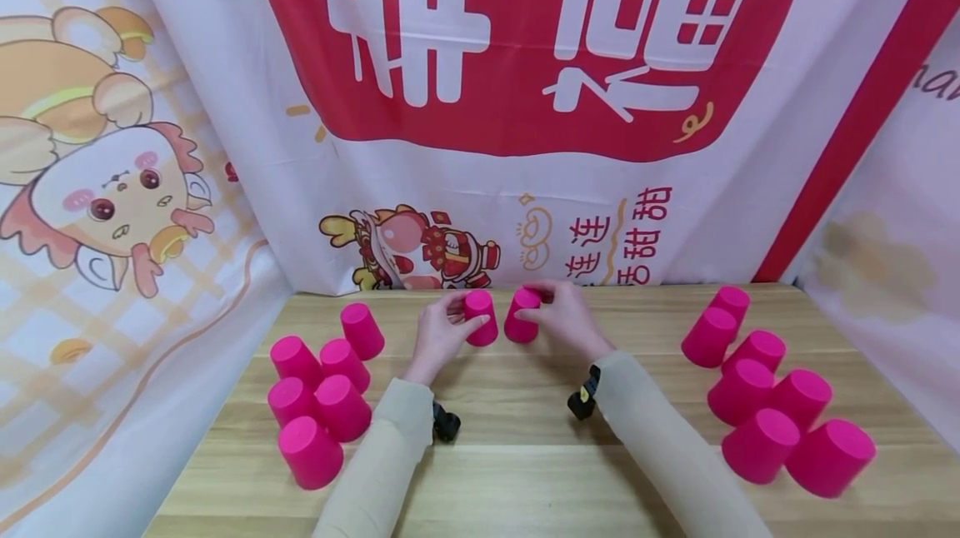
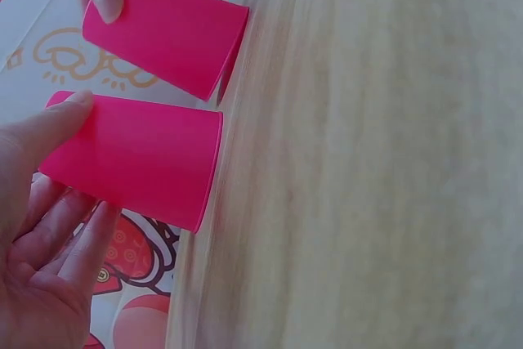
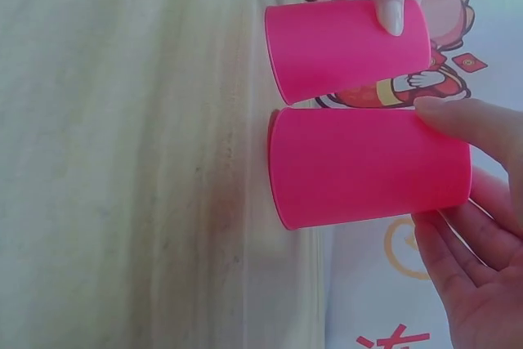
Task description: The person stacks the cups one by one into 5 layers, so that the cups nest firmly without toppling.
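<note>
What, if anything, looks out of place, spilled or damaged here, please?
The backdrop cloth looks odd: its large white characters lie on their sides, perhaps because it hangs sideways. The pink cups show no visible damage, and nothing looks spilled.

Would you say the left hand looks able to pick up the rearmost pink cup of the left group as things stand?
Probably not just yet: the left hand holds another pink cup. The way to the rearmost pink cup looks free, though, with only bare wooden tabletop between.
</note>
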### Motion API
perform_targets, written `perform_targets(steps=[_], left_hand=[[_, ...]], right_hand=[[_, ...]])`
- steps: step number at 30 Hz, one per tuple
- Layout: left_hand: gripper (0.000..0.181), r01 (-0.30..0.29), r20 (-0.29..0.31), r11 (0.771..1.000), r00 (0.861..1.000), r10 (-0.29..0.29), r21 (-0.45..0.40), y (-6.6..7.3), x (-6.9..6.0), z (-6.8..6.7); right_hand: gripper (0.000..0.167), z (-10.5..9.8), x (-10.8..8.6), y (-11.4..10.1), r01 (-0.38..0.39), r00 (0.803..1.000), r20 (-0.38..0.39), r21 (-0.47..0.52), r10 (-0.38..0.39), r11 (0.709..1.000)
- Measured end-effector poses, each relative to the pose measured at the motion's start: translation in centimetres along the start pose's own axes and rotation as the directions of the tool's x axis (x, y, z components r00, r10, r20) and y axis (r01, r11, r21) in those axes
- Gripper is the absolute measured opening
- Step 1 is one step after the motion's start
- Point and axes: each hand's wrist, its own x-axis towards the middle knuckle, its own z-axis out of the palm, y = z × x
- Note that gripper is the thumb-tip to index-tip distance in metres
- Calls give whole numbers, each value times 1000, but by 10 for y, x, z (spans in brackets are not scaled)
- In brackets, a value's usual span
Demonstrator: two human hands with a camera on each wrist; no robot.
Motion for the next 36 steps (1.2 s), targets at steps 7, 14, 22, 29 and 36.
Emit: perform_targets(steps=[7, 14, 22, 29, 36], left_hand=[[53, -9, 1, 1000, 1000, 9, 6, 1, 0, 0], [54, -18, 11, 1000, 1000, 18, -2, 1, 0, 0], [56, -2, 19, 1000, 1000, 2, -20, -1, 1, -1], [68, 59, 54, 998, 997, -58, -25, -4, -2, -6], [70, 11, 14, 1000, 1000, -11, 22, 13, -11, -17]], right_hand=[[51, 4, 8, -6, -15, 999, 39, -19, 16, 1000], [51, 9, 11, -5, 5, 1000, 26, -39, -4, 999], [57, 13, 10, -5, 17, 1000, 11, -49, -16, 999], [71, 7, 2, -5, 24, 999, 27, -17, -23, 1000], [71, -18, -14, -8, 84, 996, -11, 25, -84, 996]])
